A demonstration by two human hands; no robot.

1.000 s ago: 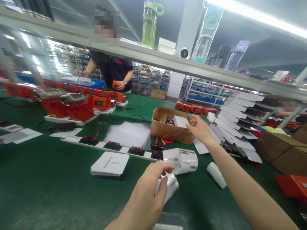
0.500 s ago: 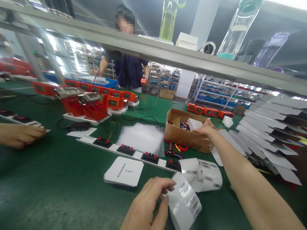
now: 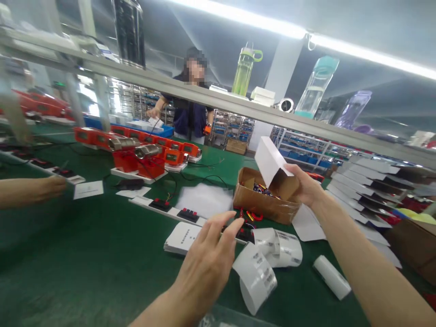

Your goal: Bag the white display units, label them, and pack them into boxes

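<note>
My right hand (image 3: 305,187) is closed on a small white carton (image 3: 272,162), lifted above an open brown cardboard box (image 3: 265,203) that holds small red and blue parts. My left hand (image 3: 207,263) hovers low over the green table with its fingers spread and nothing in them. Just right of it lies a curled strip of white barcode labels (image 3: 262,272). A stack of white printed sheets (image 3: 180,237) lies beyond my left fingers.
A white strip with black and red terminal blocks (image 3: 170,210) crosses the table. Orange devices (image 3: 150,156) sit behind it. Flat white cartons (image 3: 368,190) are stacked at right. Another person's hand (image 3: 41,188) rests at left; a person (image 3: 190,113) stands across the bench. Bottles (image 3: 243,70) line the shelf.
My right hand has lifted the white carton out of the brown box. My left hand has let go of the label strip and opened. The view has tilted upward.
</note>
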